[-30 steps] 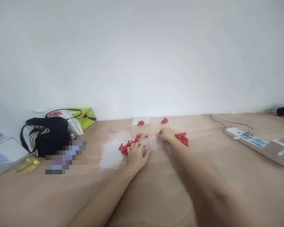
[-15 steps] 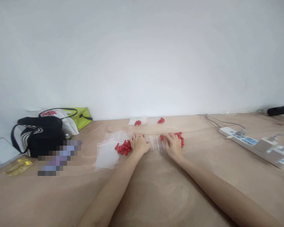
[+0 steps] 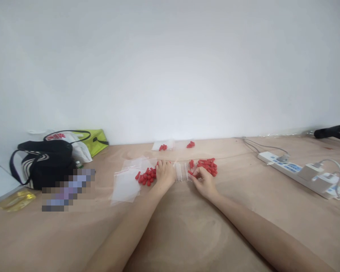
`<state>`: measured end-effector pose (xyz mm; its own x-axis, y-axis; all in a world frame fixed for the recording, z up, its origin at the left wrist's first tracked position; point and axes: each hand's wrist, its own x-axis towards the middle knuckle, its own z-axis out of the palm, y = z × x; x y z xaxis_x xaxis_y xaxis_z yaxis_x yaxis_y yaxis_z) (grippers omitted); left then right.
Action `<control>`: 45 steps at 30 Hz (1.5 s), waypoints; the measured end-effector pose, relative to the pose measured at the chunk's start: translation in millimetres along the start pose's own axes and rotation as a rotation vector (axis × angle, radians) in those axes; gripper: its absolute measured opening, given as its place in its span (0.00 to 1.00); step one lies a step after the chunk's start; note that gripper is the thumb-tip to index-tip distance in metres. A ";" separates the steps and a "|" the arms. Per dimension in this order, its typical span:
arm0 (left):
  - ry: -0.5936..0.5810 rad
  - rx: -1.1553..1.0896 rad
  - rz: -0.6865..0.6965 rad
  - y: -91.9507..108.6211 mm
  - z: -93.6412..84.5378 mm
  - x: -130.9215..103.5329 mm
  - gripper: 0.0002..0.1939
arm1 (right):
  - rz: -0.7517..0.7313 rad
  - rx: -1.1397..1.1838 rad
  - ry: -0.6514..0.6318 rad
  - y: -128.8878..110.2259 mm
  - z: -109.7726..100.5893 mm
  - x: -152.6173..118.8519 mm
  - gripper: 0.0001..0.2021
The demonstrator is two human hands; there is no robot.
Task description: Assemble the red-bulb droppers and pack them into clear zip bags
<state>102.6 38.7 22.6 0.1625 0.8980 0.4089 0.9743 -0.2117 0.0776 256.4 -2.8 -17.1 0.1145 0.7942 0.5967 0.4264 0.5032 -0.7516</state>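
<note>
A row of thin white sticks (image 3: 181, 172) lies on the wooden table between my two hands. My right hand (image 3: 203, 180) pinches a small red piece (image 3: 190, 172) at the right end of the row. Beyond that hand is a pile of red pieces (image 3: 211, 166). My left hand (image 3: 165, 174) rests at the row's left end, fingers bent over the edge of another red pile (image 3: 146, 176); whether it grips anything is hidden. Clear plastic bags (image 3: 126, 185) lie left of that pile.
Two small red groups (image 3: 163, 147) (image 3: 190, 144) lie near the wall, the left one on a clear bag. A black bag (image 3: 49, 166), a green bag (image 3: 98, 139) and a yellow packet (image 3: 18, 201) sit left. A power strip (image 3: 291, 168) with cables stands right.
My right hand has drawn back from the right-hand pile towards the sticks, and a red piece now shows between its fingertips. My left hand stays at the left pile. The view has shifted slightly.
</note>
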 end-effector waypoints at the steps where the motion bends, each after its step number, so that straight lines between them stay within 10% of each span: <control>1: -0.006 -0.019 0.033 -3.4 -2.7 -5.0 0.11 | 0.004 -0.004 -0.005 -0.5 -1.3 -0.5 0.05; 11: 0.024 -0.523 0.308 -38.3 1.7 -56.1 0.12 | -0.129 -0.082 -0.178 -6.0 -2.2 -5.0 0.09; 45: 0.020 -0.452 0.528 -42.9 1.8 -55.8 0.18 | -0.277 0.006 -0.329 -7.2 -4.8 -8.0 0.07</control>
<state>52.0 -1.6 -5.1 0.5899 0.6242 0.5121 0.6040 -0.7621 0.2332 256.7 -14.4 -15.1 -0.2960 0.6946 0.6557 0.3959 0.7139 -0.5775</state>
